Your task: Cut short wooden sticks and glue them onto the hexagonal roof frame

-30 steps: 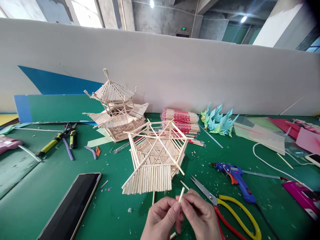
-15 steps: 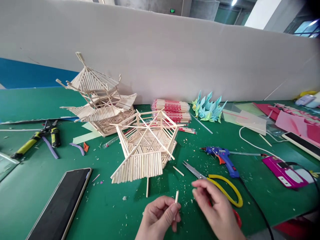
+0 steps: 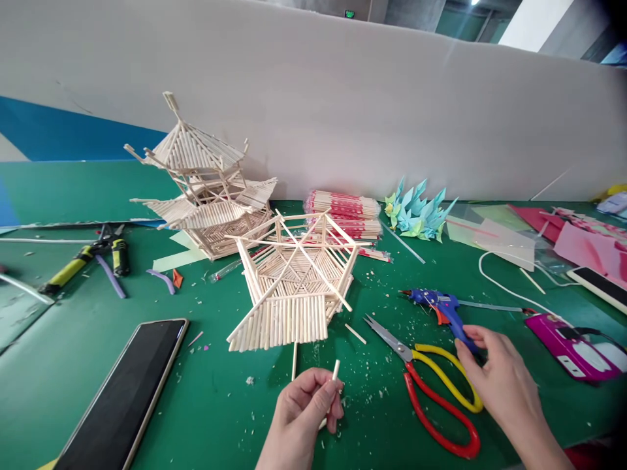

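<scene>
From the head camera, the person's left hand (image 3: 306,408) is pinching a short wooden stick (image 3: 334,377) between thumb and fingertips, holding it nearly upright, low over the green table (image 3: 220,405) and just in front of the open stick frame (image 3: 294,287). The right hand (image 3: 499,372) is reaching out to the right, its fingers curling around the handle of the blue glue gun (image 3: 441,310), which is lying on the table; the fingertips are touching it, though whether they are fully gripping it is hard to tell. Between the two hands the scissors (image 3: 431,385) with yellow and red handles are lying with blades pointing up and left toward the frame, the yellow loop sitting just beside the right hand. Two loose sticks are resting on the table near the frame's front edge, among pale wood crumbs.

Behind the frame a finished stick pagoda (image 3: 206,189) is leaning against the white wall (image 3: 392,111). A bundle of wrapped chopsticks (image 3: 345,215) is lying to its right, with folded paper cranes (image 3: 416,215) just beyond. A phone (image 3: 127,391) is lying face up at the lower left, and yellow-handled snips (image 3: 88,258) are sitting further left. A pink box (image 3: 573,343) and pink paper sheets (image 3: 588,241) are lying at the far right
</scene>
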